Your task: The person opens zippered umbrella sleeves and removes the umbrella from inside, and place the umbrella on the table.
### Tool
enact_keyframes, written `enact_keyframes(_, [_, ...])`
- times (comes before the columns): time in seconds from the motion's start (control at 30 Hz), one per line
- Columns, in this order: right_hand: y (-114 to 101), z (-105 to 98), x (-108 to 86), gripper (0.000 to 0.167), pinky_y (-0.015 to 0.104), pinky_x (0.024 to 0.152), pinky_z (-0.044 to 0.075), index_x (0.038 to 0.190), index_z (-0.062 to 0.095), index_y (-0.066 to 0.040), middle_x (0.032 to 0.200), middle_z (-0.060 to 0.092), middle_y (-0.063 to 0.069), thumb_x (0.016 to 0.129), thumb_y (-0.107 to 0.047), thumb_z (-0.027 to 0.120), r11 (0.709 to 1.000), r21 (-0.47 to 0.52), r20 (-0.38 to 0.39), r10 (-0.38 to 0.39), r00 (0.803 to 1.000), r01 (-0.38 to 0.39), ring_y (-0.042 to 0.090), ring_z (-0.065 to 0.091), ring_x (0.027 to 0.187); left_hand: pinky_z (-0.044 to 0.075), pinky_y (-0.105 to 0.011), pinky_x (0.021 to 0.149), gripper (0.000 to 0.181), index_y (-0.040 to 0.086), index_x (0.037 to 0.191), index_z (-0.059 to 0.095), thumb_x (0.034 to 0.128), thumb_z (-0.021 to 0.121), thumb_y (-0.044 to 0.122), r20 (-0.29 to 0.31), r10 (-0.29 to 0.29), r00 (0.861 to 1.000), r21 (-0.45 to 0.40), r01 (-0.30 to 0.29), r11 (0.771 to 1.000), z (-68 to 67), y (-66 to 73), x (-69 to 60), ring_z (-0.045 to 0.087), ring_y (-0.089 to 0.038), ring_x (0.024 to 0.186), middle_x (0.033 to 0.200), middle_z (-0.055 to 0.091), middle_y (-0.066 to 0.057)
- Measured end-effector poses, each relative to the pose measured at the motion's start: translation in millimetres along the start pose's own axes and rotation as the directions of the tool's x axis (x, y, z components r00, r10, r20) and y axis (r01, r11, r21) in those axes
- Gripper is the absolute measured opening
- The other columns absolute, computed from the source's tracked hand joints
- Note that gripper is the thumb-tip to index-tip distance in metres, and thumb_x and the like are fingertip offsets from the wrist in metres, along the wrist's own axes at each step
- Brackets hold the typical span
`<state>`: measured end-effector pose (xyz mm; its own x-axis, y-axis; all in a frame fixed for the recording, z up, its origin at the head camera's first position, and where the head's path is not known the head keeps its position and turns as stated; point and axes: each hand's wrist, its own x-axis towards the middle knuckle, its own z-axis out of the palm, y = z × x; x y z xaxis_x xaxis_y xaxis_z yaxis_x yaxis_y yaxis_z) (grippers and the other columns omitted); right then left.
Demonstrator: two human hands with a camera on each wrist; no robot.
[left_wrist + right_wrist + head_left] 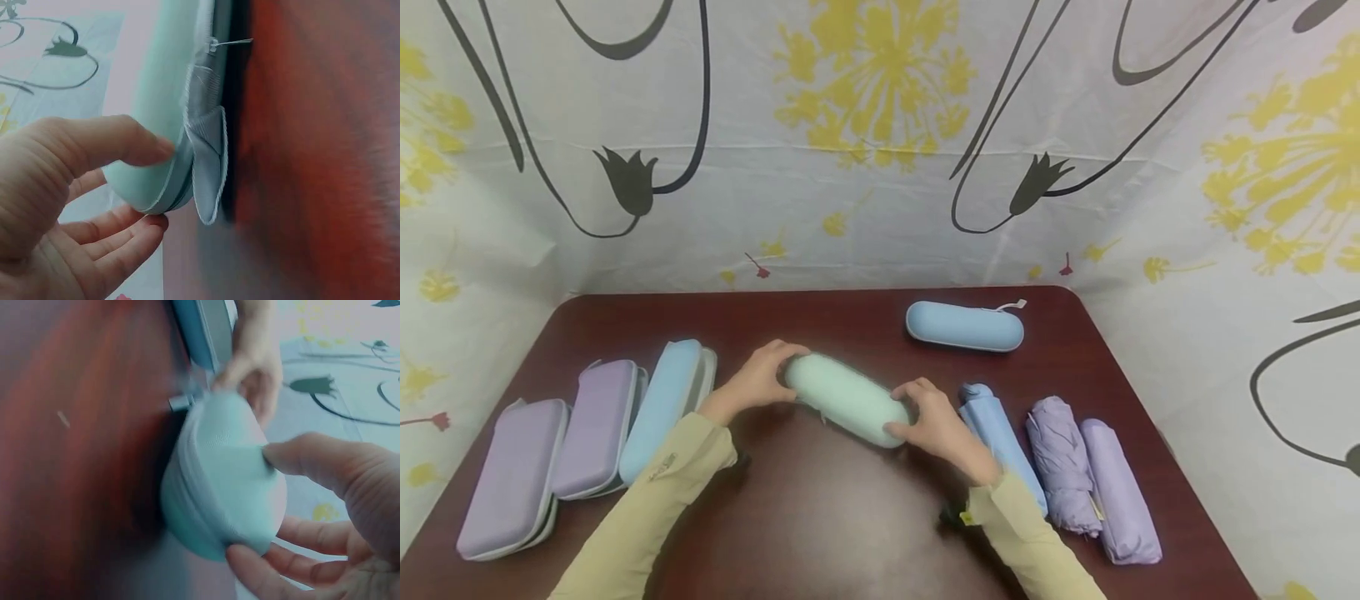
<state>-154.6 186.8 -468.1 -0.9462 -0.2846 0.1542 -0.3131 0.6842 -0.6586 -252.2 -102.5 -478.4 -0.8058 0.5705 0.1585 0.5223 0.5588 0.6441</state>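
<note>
Between my two hands lies a mint-green zip case [847, 400] with rounded ends, slanting across the middle of the table. My left hand [760, 379] grips its far left end, thumb on the near side and fingers round the tip. At the other end, my right hand [936, 421] holds the case between thumb and fingers. A pale fabric tab [209, 165] hangs from the zip seam in the left wrist view, near a small zip pull [214, 45]. Whether the case touches the table, I cannot tell.
Left on the dark red table [827, 533] lie two lilac cases [516, 475] [597, 429] and a light-blue case [658, 408]. A blue case [964, 326] lies at the back right. Blue [1003, 446], crinkled lilac [1062, 462] and smooth lilac [1120, 492] folded umbrellas lie right.
</note>
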Motion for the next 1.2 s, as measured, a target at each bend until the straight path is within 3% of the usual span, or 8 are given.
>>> enact_keyframes(0.13, [-2,12,-10.5,0.033,0.028,0.067,0.052,0.100,0.063,-0.002,0.093,0.058,0.006,0.073,-0.012,0.079,0.993,0.072,-0.046,-0.091,0.995,0.094,0.019,0.057,0.082,0.045,-0.036,0.067,0.060,0.000,0.121,0.057,0.0635,0.072,-0.007,0.020,0.003,1.000,-0.050,-0.002,0.999,-3.6,-4.7,13.9,0.050,-0.029,0.078,0.097,0.055,-0.017])
enact_keyframes(0.23, [-7,22,-16.1,0.031,0.024,0.062,0.052,0.098,0.063,-0.002,0.088,0.057,0.007,0.072,-0.006,0.079,0.982,0.136,-0.062,-0.120,0.991,0.128,0.019,0.059,0.075,0.050,-0.039,0.071,0.055,-0.001,0.120,0.058,0.0670,0.068,-0.011,0.024,0.010,1.000,-0.108,-0.007,0.994,-4.4,-7.1,24.0,0.056,-0.031,0.081,0.102,0.056,-0.019])
enact_keyframes(0.4, [-20,38,-19.2,0.031,0.022,0.065,0.052,0.098,0.062,-0.001,0.085,0.056,0.007,0.072,-0.002,0.078,0.976,0.160,-0.073,-0.138,0.988,0.148,0.018,0.060,0.072,0.052,-0.042,0.077,0.043,-0.004,0.117,0.059,0.0746,0.065,-0.008,0.015,0.017,1.000,-0.184,-0.014,0.983,-1.0,-6.3,35.7,0.060,-0.032,0.085,0.108,0.059,-0.022])
enact_keyframes(0.63, [-30,56,-16.3,0.029,0.021,0.067,0.051,0.094,0.061,-0.004,0.085,0.056,0.005,0.071,-0.004,0.078,0.964,0.111,-0.138,-0.227,0.964,0.242,0.016,0.058,0.074,0.049,-0.043,0.079,0.036,-0.003,0.119,0.057,0.0836,0.057,-0.001,0.003,-0.045,0.999,-0.158,0.045,0.986,8.8,5.3,41.1,0.058,-0.032,0.091,0.110,0.060,-0.022])
enact_keyframes(0.8, [-28,60,-14.4,0.028,0.022,0.066,0.051,0.093,0.062,-0.006,0.084,0.056,0.004,0.071,-0.008,0.079,0.961,0.099,-0.151,-0.240,0.959,0.256,0.015,0.057,0.073,0.048,-0.042,0.079,0.036,-0.006,0.118,0.056,0.0832,0.055,0.003,-0.050,-0.105,0.993,-0.115,0.098,0.989,18.0,15.8,40.8,0.058,-0.031,0.090,0.106,0.061,-0.022])
enact_keyframes(0.9, [-23,59,-11.4,0.024,0.024,0.065,0.051,0.093,0.063,-0.004,0.084,0.058,0.004,0.074,-0.007,0.077,0.954,0.097,-0.178,-0.265,0.948,0.285,0.015,0.059,0.073,0.047,-0.042,0.081,0.039,-0.007,0.118,0.055,0.0820,0.057,0.008,-0.108,-0.189,0.976,-0.111,0.177,0.978,24.1,25.6,37.8,0.057,-0.032,0.093,0.105,0.060,-0.021])
enact_keyframes(1.03, [-18,54,-4.0,0.019,0.023,0.063,0.050,0.095,0.064,0.000,0.085,0.060,0.005,0.078,-0.005,0.071,0.955,0.060,-0.235,-0.271,0.933,0.292,0.013,0.058,0.072,0.045,-0.045,0.083,0.051,-0.008,0.121,0.051,0.0798,0.063,0.019,-0.185,-0.318,0.930,-0.133,0.297,0.945,32.4,39.6,28.2,0.054,-0.034,0.098,0.110,0.056,-0.023])
enact_keyframes(1.2, [-20,46,9.0,0.022,0.031,0.066,0.052,0.100,0.065,0.001,0.093,0.064,0.009,0.079,-0.004,0.070,0.975,0.061,-0.228,-0.197,0.954,0.216,0.019,0.061,0.078,0.045,-0.048,0.086,0.072,-0.010,0.126,0.043,0.0749,0.072,0.031,-0.162,-0.438,0.884,-0.176,0.411,0.894,42.5,52.5,11.5,0.052,-0.037,0.105,0.119,0.051,-0.027])
